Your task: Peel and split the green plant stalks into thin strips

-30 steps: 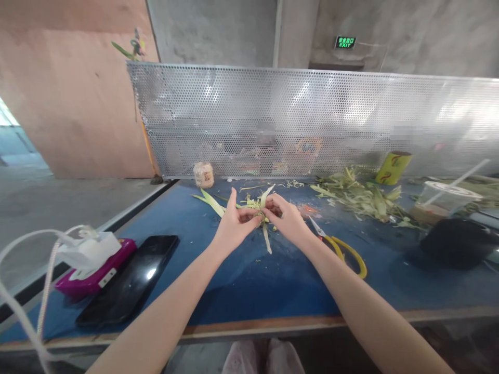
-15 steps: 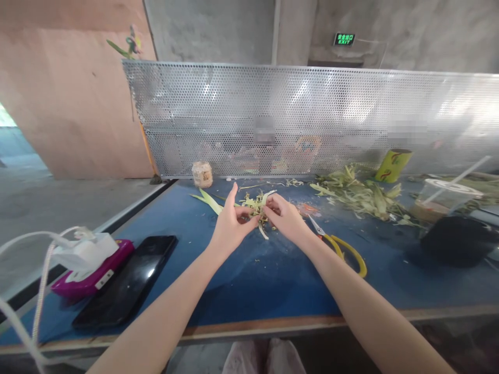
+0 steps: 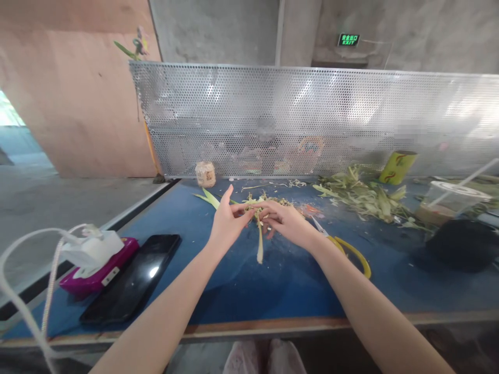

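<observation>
Pinching a pale strip [image 3: 260, 246], left hand [image 3: 228, 218]; right hand [image 3: 289, 222], grip unclear; "EXIT" sign [image 3: 349, 40] beyond.

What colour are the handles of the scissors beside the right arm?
The scissor handles are yellow, seen best in the head view.

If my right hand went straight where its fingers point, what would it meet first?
The right hand would likely meet the left hand first, close by the pale strip; the exact depth is unclear.
</observation>
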A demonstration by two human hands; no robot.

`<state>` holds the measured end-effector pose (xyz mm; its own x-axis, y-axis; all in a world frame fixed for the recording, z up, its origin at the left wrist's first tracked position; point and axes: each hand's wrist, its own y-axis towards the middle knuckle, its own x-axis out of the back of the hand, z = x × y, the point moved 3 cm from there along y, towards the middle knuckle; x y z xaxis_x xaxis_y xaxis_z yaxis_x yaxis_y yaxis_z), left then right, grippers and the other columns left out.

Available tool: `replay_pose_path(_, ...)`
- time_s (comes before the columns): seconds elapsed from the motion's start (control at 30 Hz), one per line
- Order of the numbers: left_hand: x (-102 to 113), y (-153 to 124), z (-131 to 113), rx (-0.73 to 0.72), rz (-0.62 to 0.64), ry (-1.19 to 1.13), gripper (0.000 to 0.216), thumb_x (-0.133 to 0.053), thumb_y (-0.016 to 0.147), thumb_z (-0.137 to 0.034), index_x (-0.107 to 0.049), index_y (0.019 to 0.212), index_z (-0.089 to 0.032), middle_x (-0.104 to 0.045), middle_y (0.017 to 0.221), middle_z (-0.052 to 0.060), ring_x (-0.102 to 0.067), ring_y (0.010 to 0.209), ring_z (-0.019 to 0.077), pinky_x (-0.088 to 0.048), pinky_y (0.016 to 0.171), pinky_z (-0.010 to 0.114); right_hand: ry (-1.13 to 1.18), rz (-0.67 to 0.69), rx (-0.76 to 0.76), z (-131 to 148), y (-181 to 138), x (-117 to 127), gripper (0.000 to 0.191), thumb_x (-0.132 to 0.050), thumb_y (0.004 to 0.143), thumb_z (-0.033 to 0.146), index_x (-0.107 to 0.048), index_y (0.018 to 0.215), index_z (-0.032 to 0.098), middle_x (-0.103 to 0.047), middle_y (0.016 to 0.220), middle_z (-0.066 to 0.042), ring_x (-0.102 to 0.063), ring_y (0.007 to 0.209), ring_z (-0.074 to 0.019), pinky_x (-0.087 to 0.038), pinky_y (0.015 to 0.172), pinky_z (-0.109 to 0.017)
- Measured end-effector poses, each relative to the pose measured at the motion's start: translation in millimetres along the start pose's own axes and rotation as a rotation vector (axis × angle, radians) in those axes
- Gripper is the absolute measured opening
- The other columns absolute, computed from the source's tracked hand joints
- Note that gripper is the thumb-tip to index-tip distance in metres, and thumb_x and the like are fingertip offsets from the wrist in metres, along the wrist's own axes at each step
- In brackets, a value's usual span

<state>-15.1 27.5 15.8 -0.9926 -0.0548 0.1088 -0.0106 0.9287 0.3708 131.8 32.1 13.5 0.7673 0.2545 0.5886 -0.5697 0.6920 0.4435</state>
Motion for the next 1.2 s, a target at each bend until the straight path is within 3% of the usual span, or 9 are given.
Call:
replay_pose_path(0.23,-5.3,1.0,5.4,0.039,0.077,-0.128,0.094,-0.068,0.062,-0.022,-0.01,0.136,-0.013,-0.065,0.071,0.004,-0.047,0.043,0.0068,-0.039,0.044,0.022,-0.387,-0.144,0.291,7.0,0.3,8.8,0.024,-0.047,0.079,0.012,-0.059,0.097,0.023,-0.062,0.092,-0.004,-0.055,0.09,-0.0151,-0.046,0.078,-0.033)
replay_pose_path(0.4,-9.1,-0.4,4.4,0.223,0.062,-0.353,0.09,-0.065,0.063,-0.012,-0.01,0.134,-0.005,-0.064,0.064,0.005,-0.053,0.051,0.0116,-0.039,0.042,0.021,-0.426,-0.114,0.309,7.5,-0.7,8.1,0.035,-0.043,0.079,0.007,-0.053,0.107,0.024,-0.061,0.098,-0.003,-0.054,0.091,-0.0138,-0.045,0.08,-0.031)
replay_pose_path(0.63,-11.0,-2.1,-0.7,0.215,0.095,-0.412,0.085,-0.063,0.064,-0.007,-0.014,0.133,-0.006,-0.064,0.064,0.005,-0.055,0.055,0.0125,-0.041,0.042,0.022,-0.538,-0.109,0.314,7.2,-2.8,7.9,0.032,-0.043,0.081,0.013,-0.052,0.11,0.026,-0.059,0.099,-0.004,-0.053,0.094,-0.0156,-0.046,0.08,-0.032)
replay_pose_path(0.8,-12.2,-3.1,0.2,0.281,0.112,-0.451,0.08,-0.064,0.065,-0.01,-0.02,0.131,-0.006,-0.061,0.055,0.0,-0.049,0.042,0.0076,-0.037,0.041,0.02,-0.565,-0.146,0.395,9.8,-4.6,7.3,0.032,-0.041,0.083,0.016,-0.052,0.112,0.027,-0.06,0.101,-0.003,-0.054,0.094,-0.0155,-0.046,0.081,-0.032)
replay_pose_path(0.97,-12.2,-1.0,-0.2,0.17,0.139,-0.405,0.085,-0.066,0.062,-0.013,-0.019,0.132,-0.01,-0.064,0.064,0.001,-0.048,0.043,0.0054,-0.037,0.044,0.02,-0.405,-0.215,0.398,11.1,-3.3,10.4,0.025,-0.043,0.083,0.018,-0.059,0.099,0.027,-0.059,0.093,-0.003,-0.054,0.088,-0.0132,-0.047,0.076,-0.028)
replay_pose_path(1.2,-11.0,-1.5,1.1,-0.03,0.185,-0.122,0.087,-0.063,0.064,-0.016,-0.013,0.134,-0.017,-0.062,0.073,0.002,-0.046,0.044,0.0064,-0.039,0.044,0.022,-0.319,-0.343,0.165,5.7,1.3,13.8,0.026,-0.061,0.071,0.029,-0.054,0.095,0.022,-0.057,0.091,-0.004,-0.049,0.091,-0.0178,-0.04,0.081,-0.035)
